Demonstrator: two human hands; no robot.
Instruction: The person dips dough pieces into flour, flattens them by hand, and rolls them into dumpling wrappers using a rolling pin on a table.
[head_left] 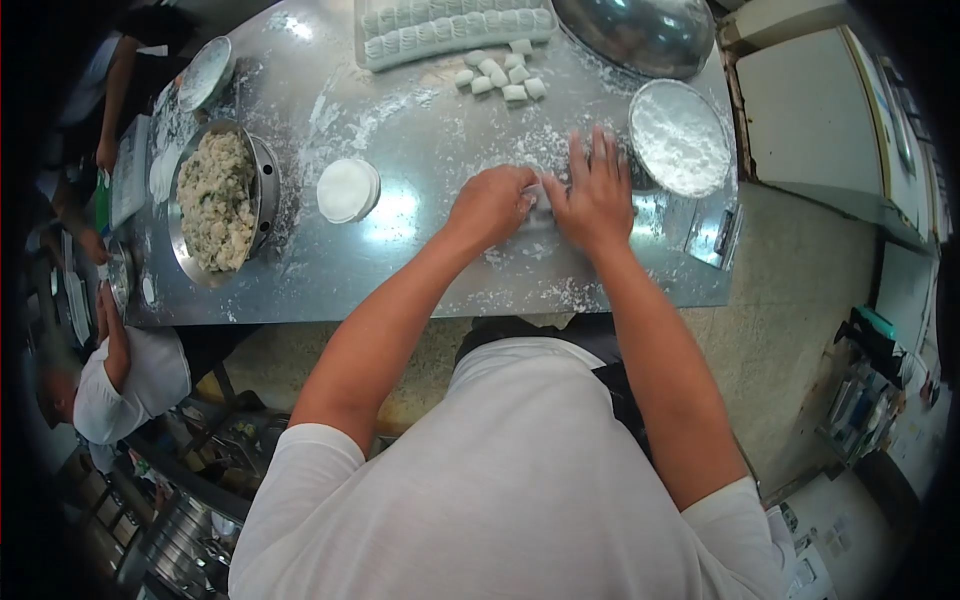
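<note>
On the floured steel table (300, 290), my left hand (490, 208) is closed, its fingers curled toward a small pale piece (540, 197) that lies between my hands. What exactly its fingertips grip is mostly hidden. Right beside it, my right hand (597, 205) lies palm down with fingers stretched out and thumb toward the pale piece. A stack of round white dough wrappers (347, 191) sits to the left. Several cut dough pieces (497, 75) lie beyond my hands. At the right, close to my right hand, stands a bowl of white flour (680, 138).
A metal pan of filling (215, 205) stands left, with a plate (206, 75) behind it. A tray of white dumplings (455, 30) and a large metal dome (640, 35) are at the back. A flat metal tool (713, 235) lies right. Other people (130, 370) are at left.
</note>
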